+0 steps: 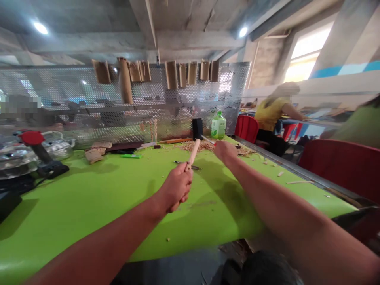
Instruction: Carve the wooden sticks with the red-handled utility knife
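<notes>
My left hand (179, 187) is wrapped round the lower end of a pale wooden stick (194, 152), which points up and away over the green table (118, 206). Farther off, my right hand (225, 152) is closed on a thin tool (208, 139) with a bit of red at its grip; its tip points left, near the stick's upper end. Behind the left hand a dark slim tool (196, 168) lies on the table. A heap of wood shavings (202, 145) is beyond the stick.
A black block (197, 128) and a green bottle (219, 126) stand at the back, before a perforated metal screen (148, 99). Metal kettles (57, 146) and a red-topped device (41, 152) are at left. A person in yellow (271, 111) sits beyond red chairs (338, 166).
</notes>
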The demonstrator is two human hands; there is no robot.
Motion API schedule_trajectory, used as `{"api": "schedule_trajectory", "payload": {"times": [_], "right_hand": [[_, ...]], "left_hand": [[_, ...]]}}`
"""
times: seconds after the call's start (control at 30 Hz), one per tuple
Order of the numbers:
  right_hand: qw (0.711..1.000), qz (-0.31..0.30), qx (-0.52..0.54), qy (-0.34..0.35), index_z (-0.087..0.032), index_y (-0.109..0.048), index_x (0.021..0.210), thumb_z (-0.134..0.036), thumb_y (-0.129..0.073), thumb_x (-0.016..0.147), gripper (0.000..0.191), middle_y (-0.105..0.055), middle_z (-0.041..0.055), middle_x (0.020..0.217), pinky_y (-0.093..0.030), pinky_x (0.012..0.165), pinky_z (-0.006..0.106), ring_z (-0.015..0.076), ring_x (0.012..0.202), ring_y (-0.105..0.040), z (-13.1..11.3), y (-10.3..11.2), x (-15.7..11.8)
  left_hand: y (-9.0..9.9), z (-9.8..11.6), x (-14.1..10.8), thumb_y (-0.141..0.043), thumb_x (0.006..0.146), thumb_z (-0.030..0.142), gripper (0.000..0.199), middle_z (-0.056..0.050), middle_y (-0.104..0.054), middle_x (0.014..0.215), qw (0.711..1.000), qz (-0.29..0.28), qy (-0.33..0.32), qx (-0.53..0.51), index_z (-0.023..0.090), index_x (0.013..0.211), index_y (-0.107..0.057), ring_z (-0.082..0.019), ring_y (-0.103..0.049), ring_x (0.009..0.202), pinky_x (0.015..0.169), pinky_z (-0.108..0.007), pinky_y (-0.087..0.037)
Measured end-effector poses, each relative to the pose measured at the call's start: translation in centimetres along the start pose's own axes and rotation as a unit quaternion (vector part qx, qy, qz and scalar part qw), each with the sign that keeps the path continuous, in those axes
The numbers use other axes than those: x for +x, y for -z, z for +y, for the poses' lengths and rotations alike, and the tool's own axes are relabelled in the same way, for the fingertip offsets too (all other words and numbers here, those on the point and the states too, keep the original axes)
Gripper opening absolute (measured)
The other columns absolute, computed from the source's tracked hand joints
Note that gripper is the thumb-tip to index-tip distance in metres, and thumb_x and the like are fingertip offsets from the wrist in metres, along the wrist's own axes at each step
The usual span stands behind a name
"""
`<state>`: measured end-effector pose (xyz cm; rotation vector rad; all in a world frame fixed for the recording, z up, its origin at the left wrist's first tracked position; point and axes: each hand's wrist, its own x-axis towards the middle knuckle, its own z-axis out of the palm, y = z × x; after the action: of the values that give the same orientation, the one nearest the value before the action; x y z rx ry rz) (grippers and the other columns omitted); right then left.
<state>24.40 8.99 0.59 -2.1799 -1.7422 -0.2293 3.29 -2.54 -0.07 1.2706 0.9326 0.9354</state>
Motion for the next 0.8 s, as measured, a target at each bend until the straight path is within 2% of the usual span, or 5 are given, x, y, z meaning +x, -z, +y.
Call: {"api": "schedule_trajectory", "payload": {"times": [0.13, 0.27, 0.43, 0.6, 0.8], "right_hand": [[0.998, 0.029, 0.019, -0.047, -0.02, -0.071, 0.113, -0.023, -0.047, 0.088, 0.034, -0.072, 0.0163, 0.102, -0.047, 0.07, 0.032, 0.0287, 0.092, -0.068, 1.5, 0.1, 0.8], [0.995, 0.073, 0.051, 0.046, -0.027, -0.071, 0.114, -0.027, -0.047, 0.089, 0.035, -0.073, 0.0095, 0.098, -0.044, 0.071, 0.029, 0.0251, 0.089, -0.067, -1.8, -0.9, -1.1], [0.986, 0.044, 0.051, 0.152, -0.028, -0.073, 0.104, -0.028, -0.046, 0.088, 0.032, -0.074, 0.006, 0.09, -0.04, 0.066, 0.026, 0.021, 0.08, -0.066, -5.1, -1.5, -3.9], [0.975, 0.023, 0.023, 0.218, -0.027, -0.071, 0.101, -0.027, -0.044, 0.089, 0.03, -0.074, 0.0056, 0.089, -0.038, 0.064, 0.025, 0.0187, 0.077, -0.065, -6.0, -1.4, -5.1], [0.971, 0.044, 0.001, 0.233, -0.024, -0.069, 0.098, -0.025, -0.042, 0.09, 0.028, -0.074, 0.0075, 0.089, -0.039, 0.064, 0.027, 0.0202, 0.077, -0.066, -5.5, -1.4, -4.5]], "left_hand": [[0.7, -0.2, 0.8, -0.045, 0.09, 0.021, 0.003, 0.009, -0.036, 0.062, 0.999, 0.03, 0.005, -0.029, 0.021, 0.093, -0.045, -0.002, -0.022, 0.034, 0.03, -0.017, -0.019], [1.8, -0.4, 2.1, -0.045, 0.09, 0.019, 0.005, 0.009, -0.037, 0.063, 0.997, 0.04, -0.005, -0.072, 0.021, 0.087, -0.041, -0.002, -0.025, 0.034, 0.031, -0.016, -0.019], [2.1, -0.5, 2.6, -0.044, 0.09, 0.018, 0.007, 0.01, -0.035, 0.061, 0.993, 0.039, -0.016, -0.112, 0.022, 0.086, -0.039, -0.002, -0.025, 0.034, 0.032, -0.016, -0.02], [1.9, -0.5, 2.7, -0.044, 0.09, 0.019, 0.012, 0.01, -0.035, 0.061, 0.993, 0.05, -0.024, -0.103, 0.022, 0.081, -0.037, -0.002, -0.026, 0.034, 0.032, -0.016, -0.021], [1.5, -0.2, 2.1, -0.045, 0.09, 0.02, 0.012, 0.009, -0.036, 0.061, 0.996, 0.059, -0.026, -0.064, 0.021, 0.081, -0.038, -0.002, -0.026, 0.034, 0.031, -0.017, -0.019]]}}
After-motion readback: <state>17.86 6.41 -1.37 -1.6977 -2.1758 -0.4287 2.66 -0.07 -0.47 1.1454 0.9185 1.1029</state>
